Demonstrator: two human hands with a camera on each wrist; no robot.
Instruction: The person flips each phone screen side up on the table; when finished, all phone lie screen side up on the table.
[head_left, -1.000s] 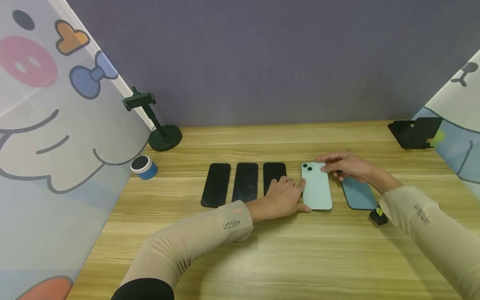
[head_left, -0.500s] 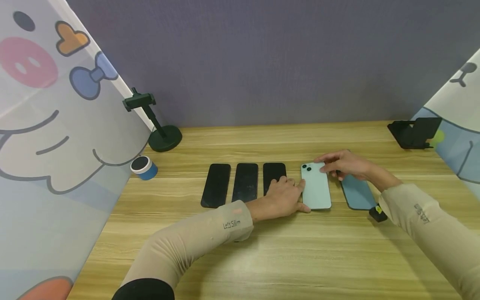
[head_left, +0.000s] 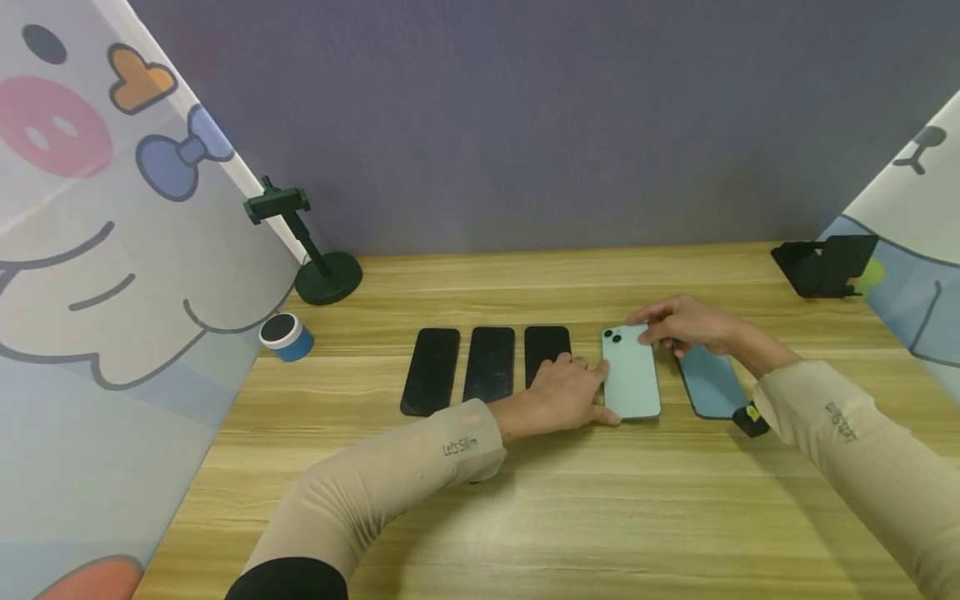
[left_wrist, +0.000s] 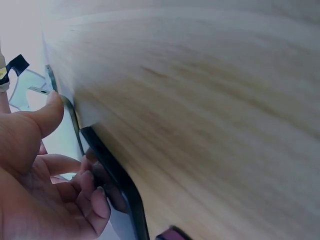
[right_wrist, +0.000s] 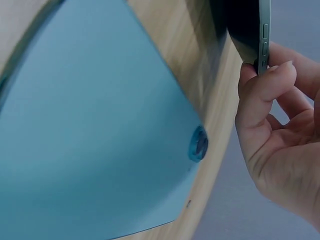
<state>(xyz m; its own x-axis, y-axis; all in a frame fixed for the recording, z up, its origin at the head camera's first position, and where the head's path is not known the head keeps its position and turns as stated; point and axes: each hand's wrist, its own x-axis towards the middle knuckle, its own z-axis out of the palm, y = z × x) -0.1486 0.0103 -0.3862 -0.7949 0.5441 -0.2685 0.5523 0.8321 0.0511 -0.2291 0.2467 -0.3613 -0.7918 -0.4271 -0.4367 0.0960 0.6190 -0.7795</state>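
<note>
A pale mint smartphone (head_left: 632, 379) lies back up between my hands, its two-lens camera at the far left corner. My left hand (head_left: 566, 396) holds its left edge, thumb at the near corner and forefinger along the side. The other left fingers lie over a black smartphone (head_left: 547, 344), hiding its near part. At the far right corner, my right hand (head_left: 688, 325) pinches the mint phone; the right wrist view shows thumb and fingers on its edge (right_wrist: 265, 45). Below the right hand is a blue smartphone (head_left: 712, 385), back up and partly covered.
Two more black smartphones, one at far left (head_left: 431, 371) and one beside it (head_left: 489, 362), lie in the row. A dark green stand (head_left: 326, 275) and a blue-white jar (head_left: 288, 336) stand left. A black folding stand (head_left: 828, 267) sits at the back right.
My right hand and wrist have shifted slightly away from me and left. Both hands stay on the mint smartphone, which hardly moves.
</note>
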